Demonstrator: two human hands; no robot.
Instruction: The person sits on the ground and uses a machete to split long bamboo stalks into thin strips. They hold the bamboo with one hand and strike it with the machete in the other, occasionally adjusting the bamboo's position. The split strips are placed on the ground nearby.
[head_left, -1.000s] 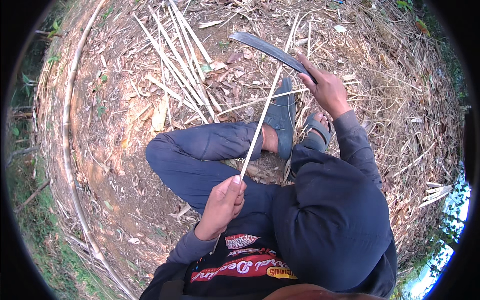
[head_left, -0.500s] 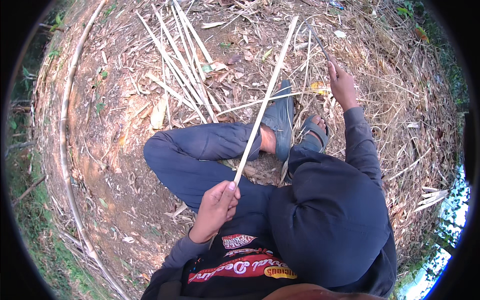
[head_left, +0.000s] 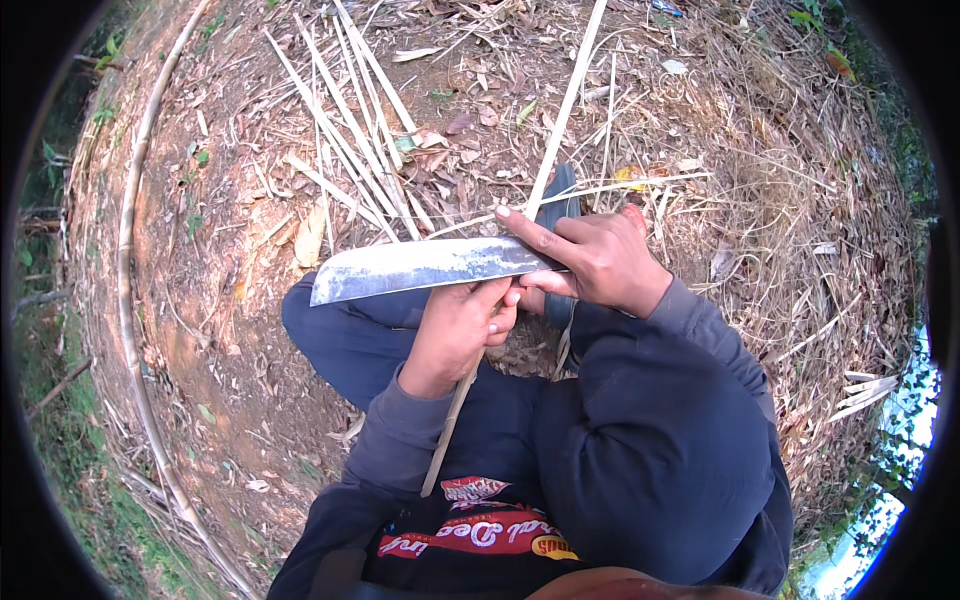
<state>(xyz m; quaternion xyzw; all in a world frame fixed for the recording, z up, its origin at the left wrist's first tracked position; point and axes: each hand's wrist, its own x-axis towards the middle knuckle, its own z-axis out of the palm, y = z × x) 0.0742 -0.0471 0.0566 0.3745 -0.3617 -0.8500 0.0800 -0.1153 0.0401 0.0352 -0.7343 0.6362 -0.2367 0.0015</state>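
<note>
Dry leaves and straw cover the ground [head_left: 200, 330], where a bundle of split bamboo strips [head_left: 350, 130] lies beyond the seated person's knees. A long bamboo strip [head_left: 565, 110] runs from the lap up past the top edge, its far end cut off. The right hand [head_left: 600, 260] grips the handle of a broad knife [head_left: 420, 268], forefinger along its spine, seemingly to steady the blade. The left hand [head_left: 455, 335] clenches the strip just under the blade; where edge meets bamboo is hidden.
</note>
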